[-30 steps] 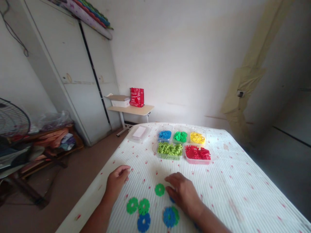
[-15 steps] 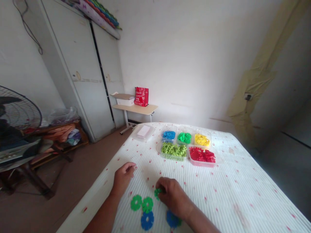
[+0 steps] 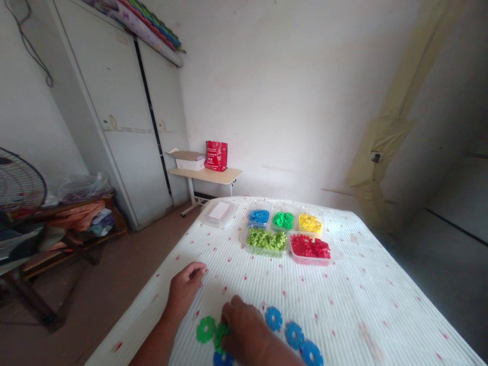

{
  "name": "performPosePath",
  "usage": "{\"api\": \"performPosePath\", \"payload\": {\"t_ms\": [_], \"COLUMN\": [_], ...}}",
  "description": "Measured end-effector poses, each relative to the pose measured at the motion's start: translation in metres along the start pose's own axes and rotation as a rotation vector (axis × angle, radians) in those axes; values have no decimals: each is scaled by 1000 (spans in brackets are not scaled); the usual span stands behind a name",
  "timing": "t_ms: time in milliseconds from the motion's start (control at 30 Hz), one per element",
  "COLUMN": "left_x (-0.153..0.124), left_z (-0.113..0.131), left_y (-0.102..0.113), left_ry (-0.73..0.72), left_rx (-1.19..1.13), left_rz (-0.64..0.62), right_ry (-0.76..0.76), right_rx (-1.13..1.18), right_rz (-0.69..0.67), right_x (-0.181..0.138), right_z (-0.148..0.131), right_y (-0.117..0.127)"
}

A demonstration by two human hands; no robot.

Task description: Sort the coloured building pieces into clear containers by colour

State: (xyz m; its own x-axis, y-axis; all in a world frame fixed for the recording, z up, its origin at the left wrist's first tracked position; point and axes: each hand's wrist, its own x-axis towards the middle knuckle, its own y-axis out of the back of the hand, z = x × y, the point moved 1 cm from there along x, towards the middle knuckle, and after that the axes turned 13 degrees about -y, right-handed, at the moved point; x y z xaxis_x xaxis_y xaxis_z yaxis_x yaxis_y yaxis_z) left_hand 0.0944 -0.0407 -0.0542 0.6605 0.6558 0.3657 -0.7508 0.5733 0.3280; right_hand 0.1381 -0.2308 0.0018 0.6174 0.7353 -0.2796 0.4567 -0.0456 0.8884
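My right hand [image 3: 246, 328] is low over the table, its fingers pinched at a green notched plastic disc [image 3: 221, 336]; its palm side is hidden. Left of that lies another green notched disc [image 3: 206, 330]. A blue notched disc [image 3: 223, 358] shows partly below, touching or overlapping the green one. Right of my right hand, three blue discs [image 3: 295, 335] form a slanting row. My left hand [image 3: 186, 288] rests on the table farther left, fingers curled in toward the thumb, with nothing visible in them.
Clear tubs at the back hold blue pieces [image 3: 258, 217], green pieces [image 3: 282, 220], yellow pieces [image 3: 310, 222], light green pieces [image 3: 267, 239] and red pieces [image 3: 310, 247]. A clear lid or box [image 3: 218, 211] lies left of them. A fan [image 3: 21, 185] stands far left.
My right hand has moved left and toward me, bringing its green disc to the other green discs. The blue discs on the right have come into sight. The view has shifted slightly.
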Motion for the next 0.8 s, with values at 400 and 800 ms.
{"api": "performPosePath", "payload": {"t_ms": [400,800], "left_x": [1,1], "left_z": [5,-1], "left_y": [0,-2], "left_ry": [15,29], "left_rx": [41,0], "left_rz": [-21,-23], "right_ry": [-11,-211], "right_rx": [329,808], "right_rz": [-77,296], "right_x": [6,45], "right_z": [19,110], "right_y": [-7,106]}}
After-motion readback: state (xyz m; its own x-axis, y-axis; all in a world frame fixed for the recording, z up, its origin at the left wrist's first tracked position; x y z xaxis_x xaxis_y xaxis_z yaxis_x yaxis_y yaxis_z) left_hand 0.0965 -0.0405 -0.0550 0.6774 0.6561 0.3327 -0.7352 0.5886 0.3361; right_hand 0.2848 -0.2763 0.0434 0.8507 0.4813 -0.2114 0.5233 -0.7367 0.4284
